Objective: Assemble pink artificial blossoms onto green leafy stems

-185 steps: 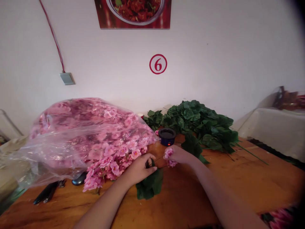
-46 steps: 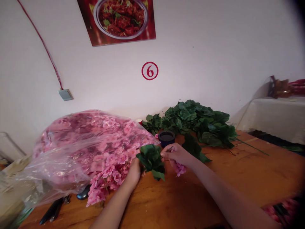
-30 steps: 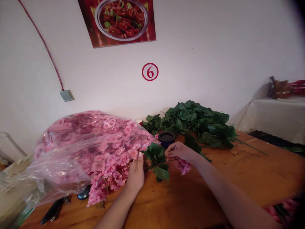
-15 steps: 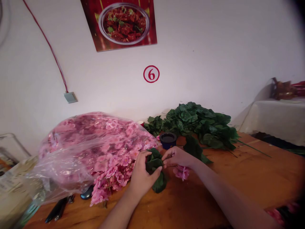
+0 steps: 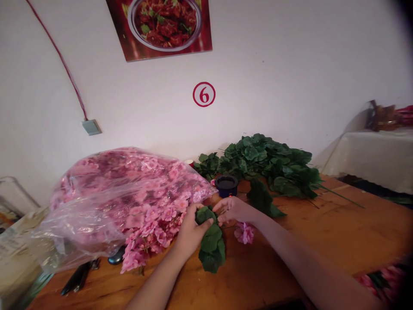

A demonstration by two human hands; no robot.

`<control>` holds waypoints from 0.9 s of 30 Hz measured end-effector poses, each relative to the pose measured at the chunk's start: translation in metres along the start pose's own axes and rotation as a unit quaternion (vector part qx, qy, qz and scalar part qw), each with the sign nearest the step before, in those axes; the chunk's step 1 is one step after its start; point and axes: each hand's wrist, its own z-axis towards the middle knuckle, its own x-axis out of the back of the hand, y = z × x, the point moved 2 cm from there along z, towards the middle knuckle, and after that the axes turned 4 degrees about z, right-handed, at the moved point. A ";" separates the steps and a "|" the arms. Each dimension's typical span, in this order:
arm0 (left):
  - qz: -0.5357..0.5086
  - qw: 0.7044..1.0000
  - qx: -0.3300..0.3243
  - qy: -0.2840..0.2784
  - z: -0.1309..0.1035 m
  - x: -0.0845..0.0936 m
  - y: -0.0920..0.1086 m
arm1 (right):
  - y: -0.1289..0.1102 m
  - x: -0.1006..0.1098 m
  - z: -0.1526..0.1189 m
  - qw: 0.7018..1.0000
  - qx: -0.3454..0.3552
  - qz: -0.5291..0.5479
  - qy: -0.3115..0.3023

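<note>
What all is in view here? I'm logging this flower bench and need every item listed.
Leaf sprig: one, dark green, under both hands at table centre.
Pink blossom: one, just below the right hand.
Bag of pink blossoms: one clear plastic bag, left, flowers spilling from its mouth.
Leaf pile: one heap, dark green, against the wall.
Small pot: one, dark blue, behind the hands.
Dark tool handles: black, count unclear, table's left front edge.
Table: one, orange-brown wood.
Food poster: one, red, on the wall.
Number 6 sign: one, red circle, on the wall.
Left hand: grips the sprig.
Right hand: pinches at the sprig's top.
</note>
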 end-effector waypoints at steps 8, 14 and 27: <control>0.297 0.931 -0.212 -0.006 -0.008 0.003 0.021 | 0.004 0.003 0.003 0.998 -0.009 0.025 0.049; 0.451 0.855 -0.253 -0.038 -0.014 -0.001 0.024 | 0.005 0.001 0.002 0.995 -0.040 0.060 0.072; 0.463 0.830 -0.272 -0.152 -0.019 -0.014 0.016 | 0.012 0.008 0.007 0.997 -0.042 -0.014 0.066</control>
